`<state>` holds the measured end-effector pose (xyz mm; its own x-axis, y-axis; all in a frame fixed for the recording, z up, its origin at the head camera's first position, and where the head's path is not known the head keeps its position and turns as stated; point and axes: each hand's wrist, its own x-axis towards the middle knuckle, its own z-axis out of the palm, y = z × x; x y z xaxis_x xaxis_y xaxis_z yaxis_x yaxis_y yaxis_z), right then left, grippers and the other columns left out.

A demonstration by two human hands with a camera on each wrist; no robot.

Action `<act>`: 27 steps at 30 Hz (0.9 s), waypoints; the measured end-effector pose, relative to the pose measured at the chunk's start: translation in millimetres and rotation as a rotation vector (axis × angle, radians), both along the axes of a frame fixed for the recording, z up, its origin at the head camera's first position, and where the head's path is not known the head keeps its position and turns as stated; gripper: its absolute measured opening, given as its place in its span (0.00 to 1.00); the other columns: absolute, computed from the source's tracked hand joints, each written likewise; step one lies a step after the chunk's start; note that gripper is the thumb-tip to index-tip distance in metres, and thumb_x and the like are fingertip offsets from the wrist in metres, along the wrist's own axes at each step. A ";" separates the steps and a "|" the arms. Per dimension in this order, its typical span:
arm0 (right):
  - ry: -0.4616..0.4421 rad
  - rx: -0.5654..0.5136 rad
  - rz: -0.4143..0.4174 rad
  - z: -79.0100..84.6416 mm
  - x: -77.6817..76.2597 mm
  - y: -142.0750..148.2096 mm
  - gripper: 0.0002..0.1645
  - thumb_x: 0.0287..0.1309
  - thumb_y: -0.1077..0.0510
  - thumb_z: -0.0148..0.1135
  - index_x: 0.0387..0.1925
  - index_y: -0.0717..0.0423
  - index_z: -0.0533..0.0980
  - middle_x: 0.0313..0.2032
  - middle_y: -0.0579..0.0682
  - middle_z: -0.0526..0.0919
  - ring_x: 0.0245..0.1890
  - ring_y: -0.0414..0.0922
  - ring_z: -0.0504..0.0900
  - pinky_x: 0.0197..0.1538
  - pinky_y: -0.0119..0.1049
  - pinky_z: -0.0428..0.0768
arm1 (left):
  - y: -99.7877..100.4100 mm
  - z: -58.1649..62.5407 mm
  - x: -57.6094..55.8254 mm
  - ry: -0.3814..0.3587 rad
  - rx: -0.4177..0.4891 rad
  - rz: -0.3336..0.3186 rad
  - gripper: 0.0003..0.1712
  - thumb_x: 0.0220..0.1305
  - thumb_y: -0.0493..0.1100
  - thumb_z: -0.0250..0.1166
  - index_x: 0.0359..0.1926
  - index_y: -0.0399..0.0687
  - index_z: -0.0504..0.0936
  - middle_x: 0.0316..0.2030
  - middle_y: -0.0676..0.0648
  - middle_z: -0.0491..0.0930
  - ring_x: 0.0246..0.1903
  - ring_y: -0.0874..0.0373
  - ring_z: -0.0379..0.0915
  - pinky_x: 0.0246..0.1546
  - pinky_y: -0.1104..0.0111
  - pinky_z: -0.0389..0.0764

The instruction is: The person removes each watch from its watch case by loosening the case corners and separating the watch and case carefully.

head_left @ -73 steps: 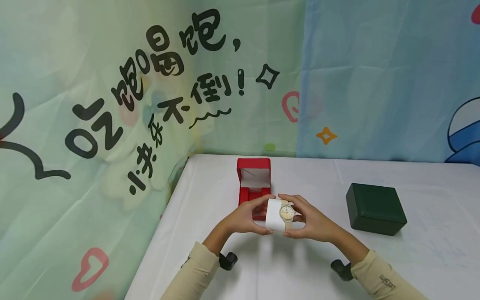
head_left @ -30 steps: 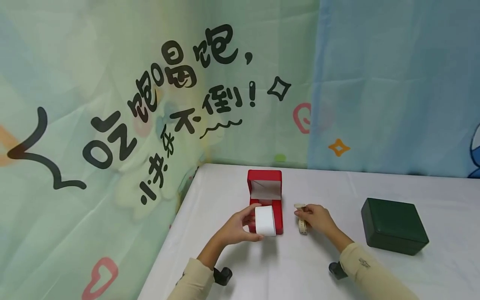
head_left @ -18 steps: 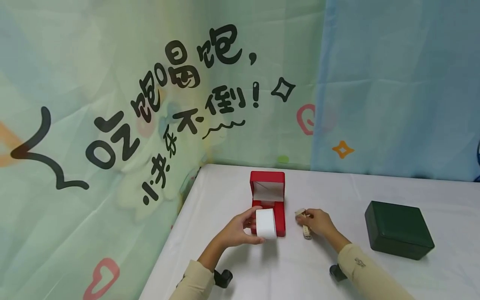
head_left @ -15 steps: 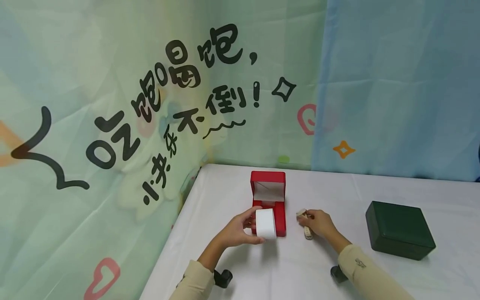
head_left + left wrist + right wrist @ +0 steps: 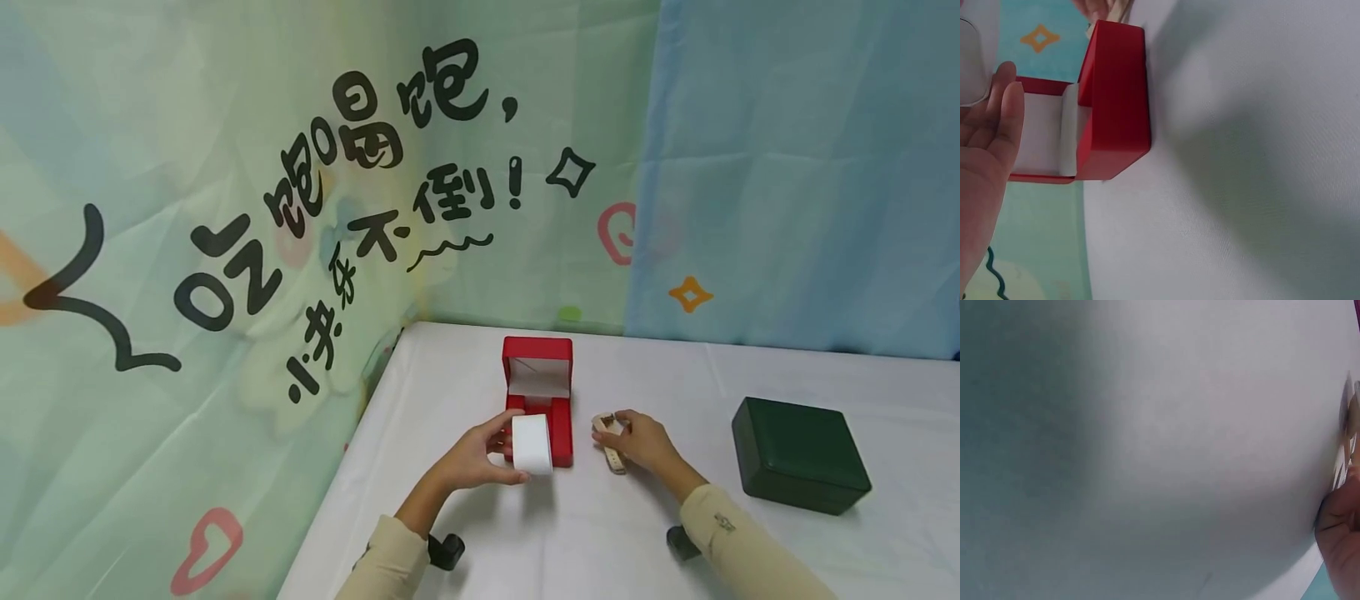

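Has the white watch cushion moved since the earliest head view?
Yes, left: the white watch cushion was mostly beyond the right edge of the open red box, now left of that edge.

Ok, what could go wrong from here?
The watch might slip: the right hand seems to hold it just by the fingers, with strap poking out below. The left hand could knock the open red box, since it holds the white cushion right by it.
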<state>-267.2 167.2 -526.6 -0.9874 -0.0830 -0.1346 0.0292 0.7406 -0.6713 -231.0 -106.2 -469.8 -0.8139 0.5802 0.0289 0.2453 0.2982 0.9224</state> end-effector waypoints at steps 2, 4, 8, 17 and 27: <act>0.016 -0.026 0.027 1.3 1.8 -0.9 0.42 0.49 0.45 0.64 0.54 0.75 0.65 0.22 0.50 0.70 0.23 0.41 0.66 0.23 0.30 0.64 | 1.1 8.2 3.9 -0.005 -0.005 -0.004 0.42 0.46 0.32 0.69 0.63 0.39 0.60 0.47 0.37 0.72 0.39 0.64 0.70 0.50 0.58 0.75; 0.042 -0.040 0.052 2.1 3.3 -2.2 0.43 0.49 0.44 0.64 0.54 0.75 0.65 0.22 0.49 0.70 0.23 0.41 0.66 0.24 0.30 0.64 | 2.6 16.8 8.2 -0.015 -0.011 -0.002 0.42 0.46 0.32 0.69 0.63 0.37 0.60 0.48 0.36 0.71 0.40 0.61 0.70 0.51 0.53 0.74; 0.067 -0.026 0.055 2.6 5.3 -5.0 0.44 0.48 0.44 0.65 0.55 0.75 0.64 0.23 0.51 0.69 0.25 0.42 0.66 0.26 0.32 0.64 | 4.6 20.3 11.1 -0.014 -0.025 0.002 0.41 0.47 0.32 0.69 0.63 0.38 0.61 0.49 0.37 0.72 0.42 0.60 0.70 0.50 0.58 0.75; 0.242 -0.099 0.026 13.1 7.4 -5.2 0.34 0.55 0.49 0.61 0.56 0.69 0.66 0.37 0.59 0.74 0.36 0.49 0.72 0.36 0.37 0.72 | 6.6 21.4 13.4 -0.002 -0.032 0.018 0.42 0.45 0.31 0.69 0.63 0.35 0.60 0.47 0.36 0.72 0.42 0.53 0.71 0.50 0.52 0.73; 0.236 -0.268 0.310 49.9 31.8 -29.4 0.48 0.49 0.50 0.66 0.65 0.63 0.53 0.59 0.64 0.65 0.56 0.61 0.67 0.50 0.54 0.73 | 10.3 -6.2 -0.8 0.023 -0.064 0.026 0.43 0.46 0.37 0.71 0.64 0.45 0.61 0.51 0.43 0.72 0.45 0.56 0.73 0.50 0.57 0.75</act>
<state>-235.4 137.9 -476.6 -0.9117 -0.3798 0.1568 -0.3420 0.4899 -0.8019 -231.9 -95.9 -476.0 -0.8281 0.5604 0.0111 0.2578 0.3632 0.8953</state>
